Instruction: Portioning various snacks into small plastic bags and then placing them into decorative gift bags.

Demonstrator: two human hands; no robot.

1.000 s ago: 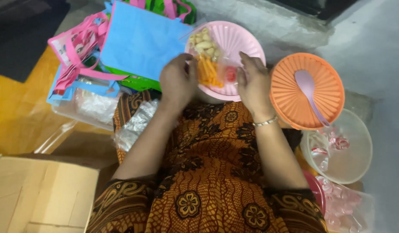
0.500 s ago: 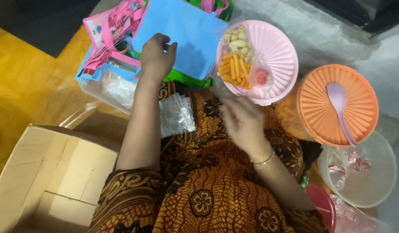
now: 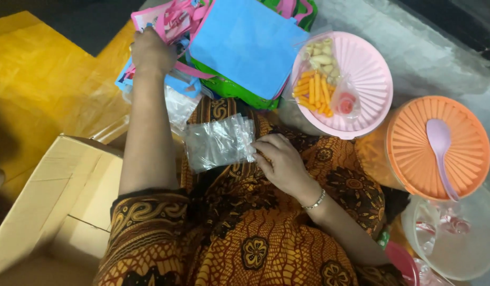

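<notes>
We see a round pink ribbed lid (image 3: 369, 69) bearing yellow and orange snack sticks (image 3: 313, 92). To its right sits a round orange ribbed lid (image 3: 414, 143) with a pale purple plastic spoon (image 3: 442, 148) across it. A brown cardboard box (image 3: 49, 206) stands open at lower left.

This looks like a home floor used for packing snack favours by hand. The person sits low in patterned batik cloth (image 3: 266, 233), with everything spread on the ground around the lap. At twelve o'clock lies a heap of coloured tote bags (image 3: 245, 42); at one o'clock a pink lid (image 3: 369, 69) carries bagged snacks. At three o'clock stands an orange-lidded tub (image 3: 414, 143); at eight o'clock a cardboard box (image 3: 54, 201).
</notes>
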